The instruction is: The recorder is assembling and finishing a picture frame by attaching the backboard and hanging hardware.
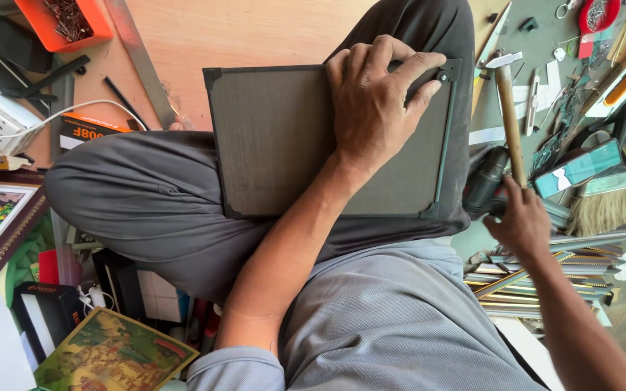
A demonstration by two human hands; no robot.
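left hand (371, 108) pressing framed board's back (277, 137) on lap, fingers spread; right hand (519, 221) clamping hammer (508, 108); board might be slipping off knee

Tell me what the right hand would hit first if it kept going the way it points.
Likely the hammer: the right hand points toward its wooden handle, beside a dark tool. Whether it already touches the handle is unclear.

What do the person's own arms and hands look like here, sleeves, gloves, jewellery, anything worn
Both hands are bare: no gloves, rings or watch show on the left hand or the right hand. Both forearms are uncovered too. A short grey sleeve with a folded hem ends above the left elbow, matching the grey shirt. No sleeve shows on the right arm.
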